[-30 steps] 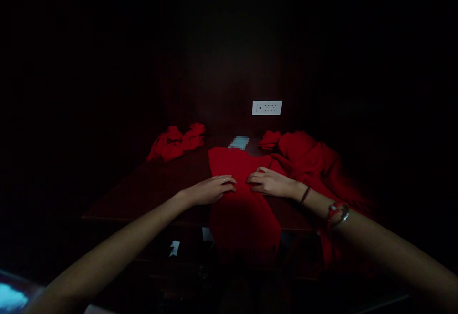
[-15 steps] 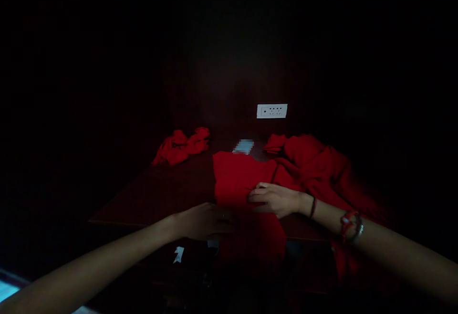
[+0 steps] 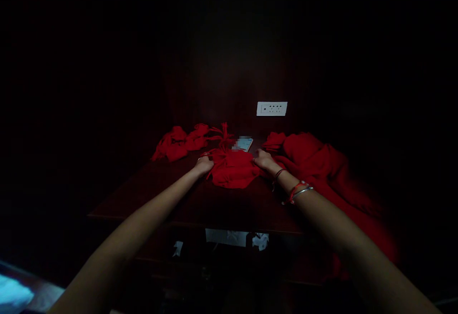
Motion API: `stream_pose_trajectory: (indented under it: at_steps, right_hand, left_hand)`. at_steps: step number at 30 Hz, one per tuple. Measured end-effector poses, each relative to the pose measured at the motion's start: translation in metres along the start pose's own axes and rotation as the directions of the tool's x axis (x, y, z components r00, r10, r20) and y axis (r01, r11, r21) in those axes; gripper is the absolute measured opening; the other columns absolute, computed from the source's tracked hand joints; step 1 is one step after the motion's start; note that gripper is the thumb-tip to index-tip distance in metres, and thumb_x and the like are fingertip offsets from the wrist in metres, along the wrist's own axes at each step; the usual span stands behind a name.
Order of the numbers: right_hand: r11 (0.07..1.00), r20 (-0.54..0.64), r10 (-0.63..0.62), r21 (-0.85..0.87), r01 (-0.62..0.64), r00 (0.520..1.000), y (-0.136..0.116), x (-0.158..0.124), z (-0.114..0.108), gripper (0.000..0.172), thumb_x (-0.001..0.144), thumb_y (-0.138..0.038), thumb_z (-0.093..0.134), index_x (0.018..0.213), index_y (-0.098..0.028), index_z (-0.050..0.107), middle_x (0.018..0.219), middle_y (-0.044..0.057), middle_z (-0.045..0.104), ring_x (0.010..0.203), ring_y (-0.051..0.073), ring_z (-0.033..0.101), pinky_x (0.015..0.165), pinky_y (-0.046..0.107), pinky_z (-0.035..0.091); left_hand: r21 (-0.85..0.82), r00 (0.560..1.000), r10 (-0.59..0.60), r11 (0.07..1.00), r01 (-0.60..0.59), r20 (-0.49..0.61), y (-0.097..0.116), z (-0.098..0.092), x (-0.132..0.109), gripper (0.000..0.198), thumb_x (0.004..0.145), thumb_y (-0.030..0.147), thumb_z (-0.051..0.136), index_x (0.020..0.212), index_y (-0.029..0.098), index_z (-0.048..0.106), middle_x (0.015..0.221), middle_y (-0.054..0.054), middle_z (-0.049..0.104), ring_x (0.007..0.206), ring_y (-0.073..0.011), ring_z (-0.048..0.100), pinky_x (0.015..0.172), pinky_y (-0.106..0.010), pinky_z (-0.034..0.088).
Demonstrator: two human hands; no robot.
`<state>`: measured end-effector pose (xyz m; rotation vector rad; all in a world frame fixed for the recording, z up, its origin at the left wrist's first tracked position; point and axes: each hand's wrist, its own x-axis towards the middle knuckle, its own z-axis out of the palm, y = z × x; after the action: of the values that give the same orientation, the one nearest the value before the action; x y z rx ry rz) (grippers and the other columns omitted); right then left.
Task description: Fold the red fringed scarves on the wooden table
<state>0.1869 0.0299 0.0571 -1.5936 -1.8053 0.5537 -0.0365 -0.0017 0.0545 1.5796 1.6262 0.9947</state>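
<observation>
A red fringed cloth (image 3: 234, 173), which looks like a scarf, lies folded over on the dark table (image 3: 143, 194) in front of me. Its loose tassels spread along the far left side. My left hand (image 3: 205, 165) is closed on the cloth's left edge, fingers partly hidden. At the opposite edge, my right hand (image 3: 264, 159) pinches the cloth with its fingers closed. Just beyond the cloth lies a phone (image 3: 246, 143) with a lit screen, partly blurred out.
Crumpled red cloth (image 3: 175, 143) lies at the back left. A larger red cloth heap (image 3: 311, 156) covers the right side and hangs over the edge. A white socket plate (image 3: 272, 109) is on the wall. White papers (image 3: 225, 236) show below the tabletop. The surroundings are very dark.
Both hands have moved forward, away from me. The cloth's near part, which hung over the front edge, is now folded up onto the table, with its fringe at the far side.
</observation>
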Motion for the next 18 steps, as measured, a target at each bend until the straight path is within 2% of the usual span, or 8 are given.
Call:
stream_pose_trajectory:
  at_steps: [2,3,5,7,9,10,13,18]
  right_hand:
    - [0.982,-0.012,-0.178,-0.069,0.177,0.984,0.003,-0.018,-0.008,0.029,0.063,-0.012,0.051,0.091,-0.016,0.055,0.088,0.008,0.055,0.085,0.018,0.05,0.077,0.031,0.038]
    - [0.938,0.018,-0.328,-0.118,0.327,0.945,0.004,-0.028,-0.013,0.03,0.067,-0.012,0.048,0.095,-0.017,0.054,0.094,0.008,0.053,0.088,0.017,0.049,0.08,0.031,0.037]
    - [0.74,0.175,-0.614,-0.212,0.639,0.769,0.006,-0.049,-0.025,0.029,0.071,-0.014,0.044,0.097,-0.019,0.055,0.104,0.008,0.049,0.096,0.017,0.045,0.084,0.032,0.035]
    - [0.539,0.361,-0.707,-0.283,0.794,0.608,0.007,-0.066,-0.032,0.029,0.07,-0.017,0.048,0.098,-0.021,0.056,0.114,0.008,0.043,0.105,0.02,0.038,0.086,0.037,0.032]
    - [0.424,0.45,-0.694,-0.377,0.824,0.563,0.008,-0.077,-0.031,0.031,0.07,-0.017,0.05,0.1,-0.021,0.055,0.122,0.009,0.037,0.111,0.025,0.03,0.086,0.042,0.03]
    - [0.387,0.46,-0.686,-0.425,0.818,0.564,0.009,-0.08,-0.028,0.029,0.071,-0.016,0.048,0.099,-0.021,0.055,0.123,0.009,0.036,0.113,0.026,0.027,0.085,0.044,0.029]
    - [0.35,0.413,-0.699,-0.514,0.783,0.583,0.011,-0.081,-0.016,0.023,0.079,-0.015,0.039,0.091,-0.017,0.058,0.121,0.011,0.039,0.112,0.026,0.028,0.085,0.044,0.028]
    - [0.487,0.28,-0.719,-0.452,0.748,0.637,0.021,-0.079,-0.014,0.02,0.08,-0.016,0.037,0.085,-0.016,0.057,0.114,0.011,0.043,0.105,0.021,0.035,0.081,0.037,0.034]
  left_hand:
    - [0.231,0.965,0.231,0.952,-0.199,-0.121,-0.007,-0.001,-0.02,0.027,0.07,0.013,0.047,0.097,0.014,0.047,0.095,-0.008,0.048,0.09,-0.0187,0.048,0.078,-0.029,0.037]
    - [0.39,0.907,0.401,0.861,-0.326,-0.127,-0.008,-0.002,-0.032,0.029,0.072,0.014,0.045,0.101,0.015,0.046,0.1,-0.009,0.045,0.094,-0.0195,0.045,0.081,-0.031,0.035]
    - [0.602,0.739,0.666,0.549,-0.58,0.104,-0.009,-0.002,-0.055,0.027,0.076,0.018,0.04,0.102,0.018,0.047,0.103,-0.008,0.044,0.096,-0.0192,0.043,0.084,-0.032,0.033]
    - [0.588,0.55,0.703,0.23,-0.776,0.451,-0.007,-0.001,-0.072,0.023,0.078,0.022,0.041,0.099,0.02,0.05,0.1,-0.006,0.047,0.095,-0.0188,0.043,0.083,-0.032,0.033]
    - [0.544,0.438,0.637,0.035,-0.838,0.634,-0.006,0.002,-0.079,0.023,0.078,0.022,0.043,0.1,0.021,0.05,0.098,-0.006,0.049,0.093,-0.0191,0.044,0.081,-0.032,0.033]
    - [0.558,0.434,0.612,-0.013,-0.83,0.66,-0.005,0.004,-0.078,0.024,0.078,0.019,0.042,0.101,0.02,0.049,0.097,-0.006,0.05,0.092,-0.0192,0.044,0.079,-0.032,0.033]
    - [0.642,0.499,0.583,-0.051,-0.765,0.641,-0.004,0.007,-0.071,0.021,0.08,0.013,0.038,0.095,0.018,0.051,0.09,-0.007,0.052,0.086,-0.0184,0.046,0.076,-0.031,0.033]
    - [0.669,0.559,0.587,0.039,-0.742,0.586,-0.009,-0.002,-0.071,0.017,0.082,0.018,0.035,0.082,0.016,0.052,0.085,-0.006,0.051,0.08,-0.0154,0.046,0.075,-0.027,0.037]
